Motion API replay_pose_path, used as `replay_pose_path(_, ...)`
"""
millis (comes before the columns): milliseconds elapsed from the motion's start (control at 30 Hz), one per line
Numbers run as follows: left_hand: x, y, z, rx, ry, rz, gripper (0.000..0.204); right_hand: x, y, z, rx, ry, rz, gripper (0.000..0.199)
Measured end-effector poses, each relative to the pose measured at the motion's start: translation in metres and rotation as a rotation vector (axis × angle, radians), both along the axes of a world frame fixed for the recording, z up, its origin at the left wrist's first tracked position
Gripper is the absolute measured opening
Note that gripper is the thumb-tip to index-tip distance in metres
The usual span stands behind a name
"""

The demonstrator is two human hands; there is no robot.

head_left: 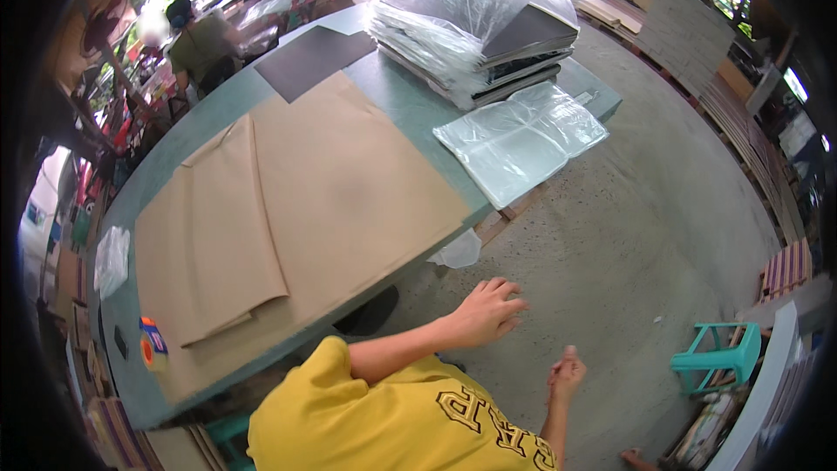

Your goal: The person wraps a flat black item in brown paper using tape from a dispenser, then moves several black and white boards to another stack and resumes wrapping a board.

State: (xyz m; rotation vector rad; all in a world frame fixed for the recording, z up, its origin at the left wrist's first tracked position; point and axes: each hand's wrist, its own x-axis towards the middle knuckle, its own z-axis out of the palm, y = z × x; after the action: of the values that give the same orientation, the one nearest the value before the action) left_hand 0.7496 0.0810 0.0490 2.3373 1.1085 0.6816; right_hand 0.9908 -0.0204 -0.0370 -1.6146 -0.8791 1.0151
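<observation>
My left hand [488, 312] is held over the floor just off the table's near edge, its fingers loosely curled and apart, with nothing in it. Further right and lower, my right hand [567, 373] is closed, thumb uppermost; whether anything is inside it is hidden. Neither touches the table [200, 113]. Closest to my left hand is a large brown paper sheet [349, 183] lying flat on the tabletop. On its left part rests a folded brown paper piece [218, 235]. A flat stack of clear plastic bags [523, 139] overhangs the table's right edge.
Dark flat panels [532, 32] are stacked in clear plastic at the far end, near a dark sheet [314, 61]. A tape roll [153, 346] and a crumpled plastic bag [112, 262] lie at left. A green stool [717, 358] stands right; a co-worker [199, 48] sits far left.
</observation>
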Motion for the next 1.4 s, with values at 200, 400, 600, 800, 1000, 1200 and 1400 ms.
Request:
replay_pose_path(200, 0.086, 0.145, -0.026, 0.106, 0.112, 0.093, 0.026, 0.171, 0.133, -0.019, -0.031, 0.058, -0.284, 0.037)
replay_pose_path(400, 0.231, 0.322, -0.036, 0.203, 0.015, 0.133, 0.022, 0.326, 0.206, -0.101, -0.712, -0.429, -0.1, 0.039)
replay_pose_path(600, 0.42, 0.455, -0.006, 0.115, 0.009, -0.273, 0.019, 0.426, 0.22, -0.1, -0.87, -0.322, 0.198, 0.034)
replay_pose_path(800, 0.525, 0.629, -0.014, 0.042, 0.071, -0.258, 0.02, 0.542, 0.397, -0.151, -0.926, -0.234, 0.117, 0.029)
replay_pose_path(1000, 0.538, 0.793, -0.011, -0.133, 0.029, 0.041, 0.024, 0.706, 0.706, -0.153, -0.821, -0.19, -0.105, 0.025)
replay_pose_path(1200, 0.419, 0.907, -0.029, -0.266, -0.021, 0.88, 0.022, 0.67, 1.156, -0.077, -0.29, 0.027, 0.04, 0.026)
replay_pose_path(1400, 0.362, 1.064, -0.059, -0.296, -0.003, 0.994, 0.022, 0.548, 1.373, -0.149, -0.136, -0.247, 0.494, 0.011)
